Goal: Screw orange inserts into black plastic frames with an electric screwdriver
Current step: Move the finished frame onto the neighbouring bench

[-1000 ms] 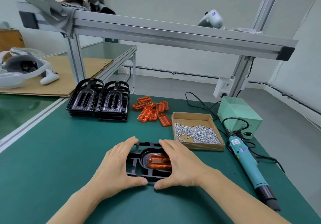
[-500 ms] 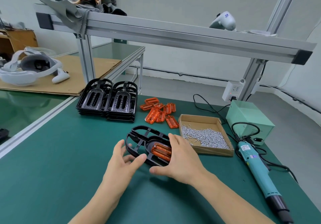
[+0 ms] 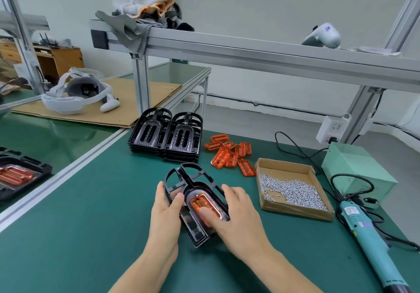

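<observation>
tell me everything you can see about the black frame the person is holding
The black frame looks like glossy moulded plastic: an openwork piece with a rounded far end, thin ribs and a raised oval pocket in the middle. An orange insert sits in that pocket. It lies lengthwise away from the person, over the green mat. The left hand grips its left side and the right hand holds its right side, thumb pressing the insert.

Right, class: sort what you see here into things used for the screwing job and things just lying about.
Job: black frame with orange insert, held by left hand and right hand; spare inserts; frame stacks; screws; screwdriver.

Lying about: headset; cloths.
</observation>
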`<state>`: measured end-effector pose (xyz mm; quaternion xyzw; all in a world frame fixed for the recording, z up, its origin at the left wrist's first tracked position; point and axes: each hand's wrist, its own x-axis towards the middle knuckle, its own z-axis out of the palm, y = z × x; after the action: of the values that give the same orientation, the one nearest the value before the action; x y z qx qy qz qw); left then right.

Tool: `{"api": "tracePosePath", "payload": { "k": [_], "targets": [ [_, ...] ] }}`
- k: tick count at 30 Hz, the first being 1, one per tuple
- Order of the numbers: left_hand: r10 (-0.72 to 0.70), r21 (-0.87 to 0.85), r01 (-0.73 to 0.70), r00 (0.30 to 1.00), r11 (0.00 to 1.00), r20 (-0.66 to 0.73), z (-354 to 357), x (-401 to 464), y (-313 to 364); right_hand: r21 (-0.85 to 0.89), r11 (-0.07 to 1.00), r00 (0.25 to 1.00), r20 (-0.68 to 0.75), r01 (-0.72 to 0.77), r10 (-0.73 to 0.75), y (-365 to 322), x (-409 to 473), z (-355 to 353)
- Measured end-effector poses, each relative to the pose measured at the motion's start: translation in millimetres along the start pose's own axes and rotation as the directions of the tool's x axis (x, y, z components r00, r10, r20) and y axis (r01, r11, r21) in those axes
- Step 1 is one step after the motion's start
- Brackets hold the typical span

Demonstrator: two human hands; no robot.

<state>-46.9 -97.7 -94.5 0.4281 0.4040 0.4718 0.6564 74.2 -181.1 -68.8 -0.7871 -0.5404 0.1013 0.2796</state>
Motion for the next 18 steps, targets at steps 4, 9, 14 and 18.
{"api": "tracePosePath", "payload": {
  "k": [4, 9, 14, 18],
  "targets": [
    [-0.011, -0.046, 0.011, 1.0, 0.999, -0.007, -10.0, 3.4, 9.2, 0.283, 0.959, 0.999, 0.022, 0.017, -0.024, -3.4, 3.4, 1.0],
    [0.05, -0.059, -0.052, 0.998, 0.997, -0.036, -14.9, 1.2, 16.7, 0.473, 0.881, 0.998, 0.054, -0.013, -0.014, -14.8, 7.9, 16.6],
    [0.123, 0.059, -0.121, 0.991, 0.991, -0.044, -22.7, -5.4, 16.8, 0.505, 0.863, 0.999, 0.023, 0.011, -0.026, -31.2, 16.2, 33.9],
    [0.156, 0.16, -0.144, 0.985, 0.977, -0.068, -41.0, -2.4, 22.3, 0.513, 0.858, 0.998, 0.029, 0.034, -0.057, -49.2, 24.9, 46.7]
  ]
}}
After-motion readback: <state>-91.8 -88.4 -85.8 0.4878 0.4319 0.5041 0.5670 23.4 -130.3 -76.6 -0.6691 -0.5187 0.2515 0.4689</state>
